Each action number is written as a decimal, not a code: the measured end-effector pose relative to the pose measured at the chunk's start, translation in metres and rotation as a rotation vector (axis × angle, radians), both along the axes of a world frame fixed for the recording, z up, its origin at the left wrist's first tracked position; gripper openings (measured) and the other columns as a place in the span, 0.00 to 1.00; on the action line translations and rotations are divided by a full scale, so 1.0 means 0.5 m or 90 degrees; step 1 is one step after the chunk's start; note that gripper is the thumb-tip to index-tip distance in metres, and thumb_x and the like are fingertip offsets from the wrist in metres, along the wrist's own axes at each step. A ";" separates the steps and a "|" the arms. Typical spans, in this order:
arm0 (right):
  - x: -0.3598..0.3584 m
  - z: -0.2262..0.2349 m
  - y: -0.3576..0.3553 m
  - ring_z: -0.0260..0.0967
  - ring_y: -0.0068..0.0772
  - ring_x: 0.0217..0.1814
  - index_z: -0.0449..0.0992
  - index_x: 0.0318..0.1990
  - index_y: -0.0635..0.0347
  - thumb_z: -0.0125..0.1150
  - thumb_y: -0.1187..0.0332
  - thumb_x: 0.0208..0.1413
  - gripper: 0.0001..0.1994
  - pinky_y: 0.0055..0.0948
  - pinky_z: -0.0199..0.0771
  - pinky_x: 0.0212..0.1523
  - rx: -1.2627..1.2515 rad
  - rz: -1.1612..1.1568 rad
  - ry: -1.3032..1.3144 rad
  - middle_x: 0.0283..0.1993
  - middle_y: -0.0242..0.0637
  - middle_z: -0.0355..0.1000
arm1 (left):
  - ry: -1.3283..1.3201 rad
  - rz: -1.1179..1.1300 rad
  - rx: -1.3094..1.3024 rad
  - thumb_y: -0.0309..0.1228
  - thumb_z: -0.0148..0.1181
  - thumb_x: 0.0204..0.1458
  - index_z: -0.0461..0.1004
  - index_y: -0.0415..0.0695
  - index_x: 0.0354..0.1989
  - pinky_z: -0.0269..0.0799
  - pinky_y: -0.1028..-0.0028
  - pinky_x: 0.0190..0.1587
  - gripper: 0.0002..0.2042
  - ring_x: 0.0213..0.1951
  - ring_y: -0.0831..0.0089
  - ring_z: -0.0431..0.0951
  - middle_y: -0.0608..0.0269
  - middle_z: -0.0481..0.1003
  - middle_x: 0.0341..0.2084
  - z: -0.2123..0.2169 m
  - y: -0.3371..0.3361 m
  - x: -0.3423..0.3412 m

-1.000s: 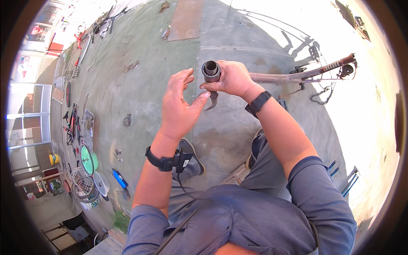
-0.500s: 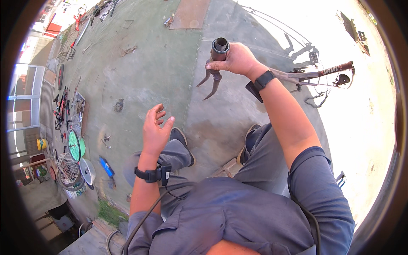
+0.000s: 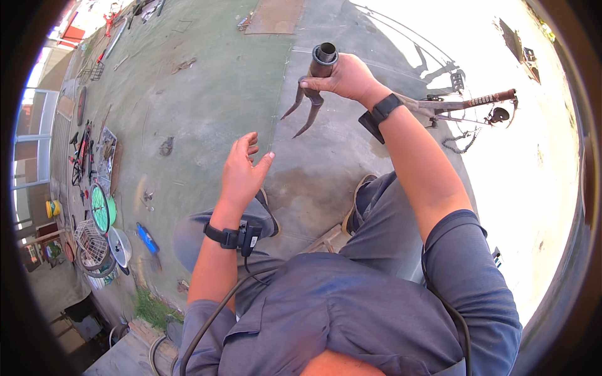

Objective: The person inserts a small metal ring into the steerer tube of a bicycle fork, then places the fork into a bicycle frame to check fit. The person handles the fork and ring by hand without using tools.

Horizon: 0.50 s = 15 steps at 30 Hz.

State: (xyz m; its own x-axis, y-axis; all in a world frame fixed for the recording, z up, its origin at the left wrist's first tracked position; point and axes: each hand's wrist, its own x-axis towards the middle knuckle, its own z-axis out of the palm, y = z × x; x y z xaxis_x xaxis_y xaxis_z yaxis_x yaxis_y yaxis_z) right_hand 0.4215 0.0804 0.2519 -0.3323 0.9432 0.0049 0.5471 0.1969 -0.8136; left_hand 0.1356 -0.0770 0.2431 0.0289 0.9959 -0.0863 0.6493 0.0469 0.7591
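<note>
My right hand (image 3: 351, 80) is closed around the head tube of a bicycle frame (image 3: 461, 108), just below its dark open top end. Two bare, brownish fork prongs (image 3: 307, 116) show under the grip, pointing toward me. Behind my wrist the frame's tubes run off to the right, toward a dark rusty tube, a crank part and a loose chain (image 3: 463, 141). My left hand (image 3: 248, 168) hovers in the air over my left knee, fingers apart and holding nothing. A gap separates it from the fork.
A blue tool-like object (image 3: 148, 239) lies on the floor at left, near a spoked wheel (image 3: 100, 207), a wire basket (image 3: 92, 242) and a white basin (image 3: 119, 247). More bicycle parts (image 3: 81, 156) lie beyond. A brown board (image 3: 274, 17) lies at the far side.
My left hand has moved up and to the right, toward the fork. The right hand keeps its grip on the bicycle frame, and the whole view has shifted slightly.
</note>
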 end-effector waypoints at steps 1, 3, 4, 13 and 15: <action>0.000 -0.001 0.001 0.79 0.35 0.36 0.85 0.33 0.51 0.75 0.39 0.46 0.23 0.34 0.77 0.40 0.006 -0.010 -0.022 0.31 0.32 0.83 | -0.001 0.005 0.001 0.33 0.71 0.55 0.67 0.36 0.65 0.77 0.63 0.54 0.31 0.56 0.57 0.79 0.47 0.73 0.59 -0.004 0.016 0.018; 0.000 -0.001 0.008 0.80 0.42 0.40 0.84 0.34 0.51 0.70 0.34 0.46 0.28 0.38 0.78 0.43 0.032 -0.008 -0.119 0.35 0.36 0.83 | -0.039 -0.024 0.045 0.34 0.71 0.55 0.65 0.35 0.66 0.76 0.62 0.55 0.32 0.57 0.56 0.78 0.45 0.74 0.58 -0.026 0.060 0.069; 0.001 0.000 0.008 0.80 0.43 0.42 0.84 0.37 0.50 0.70 0.32 0.43 0.30 0.38 0.78 0.44 0.031 -0.024 -0.136 0.37 0.36 0.83 | -0.053 -0.017 0.019 0.34 0.71 0.56 0.64 0.35 0.66 0.76 0.62 0.55 0.32 0.57 0.56 0.78 0.45 0.74 0.58 -0.043 0.087 0.099; -0.001 0.030 0.021 0.80 0.36 0.42 0.82 0.41 0.47 0.75 0.35 0.41 0.29 0.34 0.78 0.43 -0.012 -0.054 -0.074 0.37 0.30 0.82 | -0.206 0.051 -0.005 0.33 0.67 0.60 0.60 0.35 0.67 0.75 0.66 0.54 0.31 0.50 0.65 0.82 0.50 0.78 0.51 -0.134 0.239 0.229; 0.000 0.028 0.030 0.80 0.36 0.42 0.82 0.42 0.48 0.75 0.35 0.40 0.30 0.34 0.78 0.43 -0.006 -0.052 -0.057 0.37 0.30 0.82 | -0.196 0.029 0.029 0.34 0.65 0.61 0.60 0.35 0.66 0.76 0.66 0.51 0.29 0.47 0.66 0.82 0.51 0.79 0.48 -0.130 0.247 0.228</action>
State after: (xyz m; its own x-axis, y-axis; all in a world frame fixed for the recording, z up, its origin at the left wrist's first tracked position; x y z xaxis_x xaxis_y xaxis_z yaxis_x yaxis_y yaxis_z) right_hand 0.4218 0.0952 0.2660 -0.2532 0.9669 -0.0307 0.6311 0.1410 -0.7628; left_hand 0.2495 0.0465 0.1782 0.0025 0.9994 -0.0359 0.3870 0.0322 0.9215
